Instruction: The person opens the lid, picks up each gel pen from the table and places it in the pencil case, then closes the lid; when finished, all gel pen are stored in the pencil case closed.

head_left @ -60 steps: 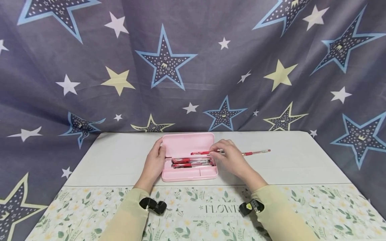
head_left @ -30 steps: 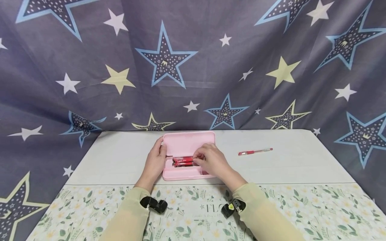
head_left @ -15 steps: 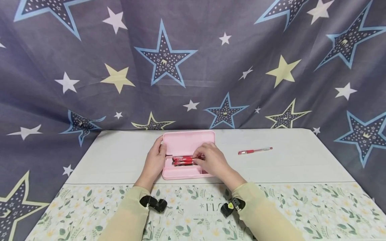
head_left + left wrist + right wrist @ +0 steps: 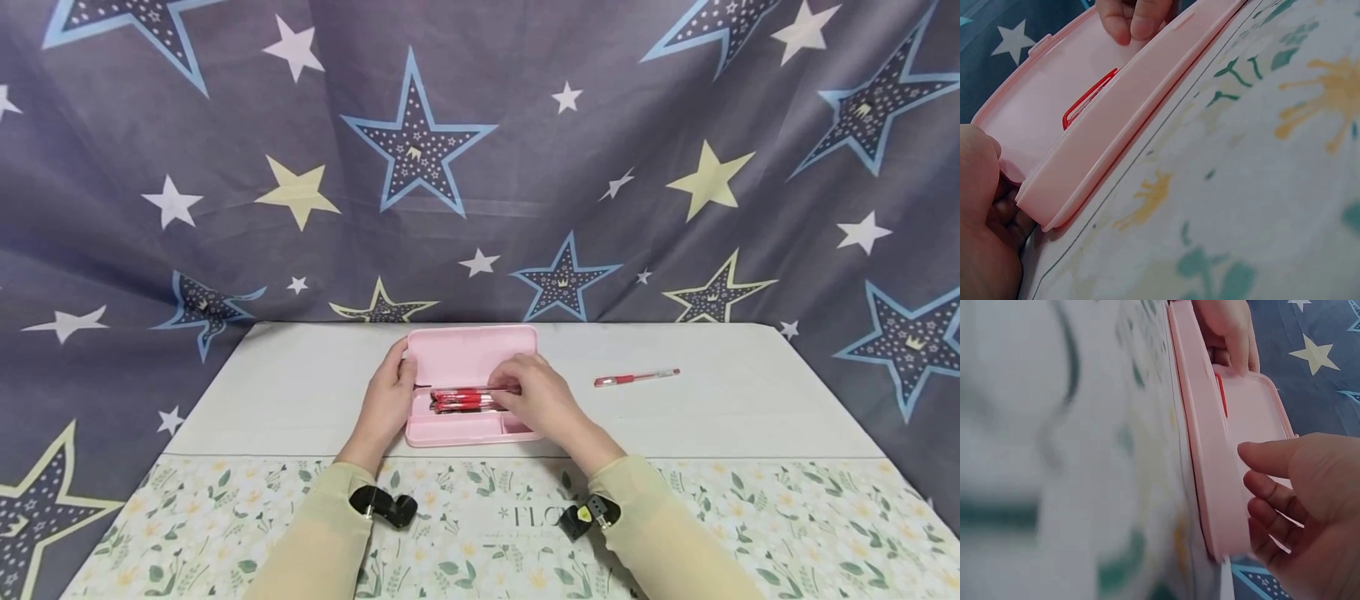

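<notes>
A pink pencil case (image 4: 454, 430) lies with its lid raised at the back, on the white part of the table. My left hand (image 4: 382, 404) grips its left end, thumb on the inner side and fingers behind, as the left wrist view also shows. Several red pens (image 4: 461, 400) lie side by side in the long compartment; a red pen clip (image 4: 1088, 97) sticks up over the front wall. Over the case's right half, my right hand (image 4: 536, 396) hovers with loosely bent fingers, thumb apart from them and nothing between, and covers the pens' right ends.
Another red pen (image 4: 633, 378) lies on the table to the right of the case. A flowered cloth (image 4: 480, 575) covers the near part of the table. Behind it hangs a grey curtain (image 4: 480, 242) with stars.
My right hand brought a red pen left and down into the case among the other pens, let go of it, and has since drawn back slightly right. The left hand keeps its grip.
</notes>
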A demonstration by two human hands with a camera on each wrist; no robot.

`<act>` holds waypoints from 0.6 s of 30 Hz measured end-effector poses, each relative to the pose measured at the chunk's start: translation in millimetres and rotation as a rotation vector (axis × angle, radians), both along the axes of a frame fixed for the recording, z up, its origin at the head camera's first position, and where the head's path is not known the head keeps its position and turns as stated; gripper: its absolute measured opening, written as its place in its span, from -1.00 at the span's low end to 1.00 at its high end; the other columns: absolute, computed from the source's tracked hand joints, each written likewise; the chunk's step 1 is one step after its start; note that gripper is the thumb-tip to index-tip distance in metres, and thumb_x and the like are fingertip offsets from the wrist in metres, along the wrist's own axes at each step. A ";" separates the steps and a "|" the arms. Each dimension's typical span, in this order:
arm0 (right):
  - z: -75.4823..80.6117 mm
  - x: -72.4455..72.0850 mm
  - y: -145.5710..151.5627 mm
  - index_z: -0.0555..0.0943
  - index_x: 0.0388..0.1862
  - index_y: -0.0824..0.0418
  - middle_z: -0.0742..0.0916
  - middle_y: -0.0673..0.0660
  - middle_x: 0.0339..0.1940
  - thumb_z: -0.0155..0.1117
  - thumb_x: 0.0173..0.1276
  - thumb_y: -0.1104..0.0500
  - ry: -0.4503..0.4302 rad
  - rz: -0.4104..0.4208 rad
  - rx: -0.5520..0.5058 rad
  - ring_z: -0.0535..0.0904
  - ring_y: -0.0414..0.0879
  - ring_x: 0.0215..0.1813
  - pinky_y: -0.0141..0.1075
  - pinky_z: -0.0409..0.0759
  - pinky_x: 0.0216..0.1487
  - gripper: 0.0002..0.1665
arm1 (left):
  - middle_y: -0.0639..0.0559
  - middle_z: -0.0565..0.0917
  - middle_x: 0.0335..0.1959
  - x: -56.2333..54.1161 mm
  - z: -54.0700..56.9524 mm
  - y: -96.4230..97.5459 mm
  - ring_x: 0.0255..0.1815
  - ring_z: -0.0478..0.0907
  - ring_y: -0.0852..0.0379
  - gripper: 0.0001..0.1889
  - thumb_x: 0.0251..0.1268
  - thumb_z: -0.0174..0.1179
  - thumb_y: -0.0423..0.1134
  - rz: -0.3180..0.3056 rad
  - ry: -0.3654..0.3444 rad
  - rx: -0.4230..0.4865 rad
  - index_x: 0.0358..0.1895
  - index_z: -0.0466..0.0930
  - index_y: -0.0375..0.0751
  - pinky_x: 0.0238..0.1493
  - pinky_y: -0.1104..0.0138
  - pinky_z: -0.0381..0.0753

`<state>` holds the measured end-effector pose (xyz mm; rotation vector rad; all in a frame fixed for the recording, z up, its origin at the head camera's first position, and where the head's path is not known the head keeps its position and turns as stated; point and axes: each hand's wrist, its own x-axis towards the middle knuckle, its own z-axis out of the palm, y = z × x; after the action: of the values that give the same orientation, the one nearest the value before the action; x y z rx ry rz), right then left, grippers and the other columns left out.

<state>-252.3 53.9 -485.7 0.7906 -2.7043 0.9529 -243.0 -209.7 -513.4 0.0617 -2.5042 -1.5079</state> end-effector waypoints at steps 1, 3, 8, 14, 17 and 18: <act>1.1 0.3 3.2 0.82 -0.19 0.07 0.75 -0.02 -0.17 0.63 0.42 0.20 0.000 -0.003 -0.006 0.61 -0.01 0.02 -0.03 0.65 0.13 -0.91 | -0.21 0.64 0.41 -0.2 0.2 0.2 0.49 0.51 -0.16 -0.47 0.90 -0.16 -0.07 -0.001 0.001 -0.001 0.77 0.26 0.07 0.61 -0.13 0.37; 3.4 1.0 10.6 0.82 -0.16 0.07 0.76 -0.03 -0.15 0.62 0.43 0.20 -0.005 -0.012 -0.016 0.62 -0.01 0.03 -0.03 0.65 0.14 -0.91 | -0.21 0.63 0.44 0.1 1.0 0.8 0.52 0.50 -0.16 -0.47 0.90 -0.16 -0.07 -0.005 0.003 -0.002 0.77 0.26 0.06 0.62 -0.13 0.36; 8.3 2.3 33.1 0.84 -0.11 0.08 0.78 -0.02 -0.15 0.62 0.44 0.18 -0.007 -0.049 -0.044 0.65 0.04 0.02 -0.02 0.66 0.08 -0.89 | -0.21 0.61 0.47 -0.1 1.8 1.4 0.55 0.48 -0.18 -0.47 0.90 -0.17 -0.08 -0.010 0.003 -0.003 0.76 0.26 0.04 0.64 -0.13 0.34; 9.7 0.4 62.8 0.85 -0.12 0.10 0.80 0.02 -0.15 0.62 0.40 0.26 0.032 -0.083 -0.080 0.67 0.06 0.01 0.00 0.68 0.08 -0.86 | -0.22 0.60 0.49 -0.9 -0.1 0.5 0.57 0.46 -0.20 -0.46 0.90 -0.17 -0.06 -0.007 0.000 -0.016 0.77 0.25 0.04 0.65 -0.15 0.32; 9.9 -1.4 77.0 0.85 -0.09 0.11 0.81 0.04 -0.13 0.61 0.41 0.29 0.054 -0.095 -0.085 0.67 0.06 0.00 0.00 0.67 0.08 -0.85 | -0.22 0.61 0.48 -0.7 -1.1 -0.6 0.57 0.46 -0.20 -0.46 0.90 -0.17 -0.05 0.000 -0.001 -0.020 0.77 0.24 0.04 0.64 -0.16 0.32; 10.1 -2.1 81.6 0.85 -0.09 0.12 0.82 0.05 -0.12 0.60 0.41 0.29 0.060 -0.100 -0.086 0.67 0.07 0.00 0.00 0.67 0.08 -0.85 | -0.22 0.61 0.47 -0.8 -1.5 -1.0 0.56 0.47 -0.20 -0.46 0.90 -0.17 -0.05 0.002 -0.001 -0.018 0.77 0.24 0.05 0.64 -0.15 0.32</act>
<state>-254.4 135.5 -475.6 0.6506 -2.6049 0.9991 -243.9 -210.7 -514.9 0.0618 -2.5172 -1.4850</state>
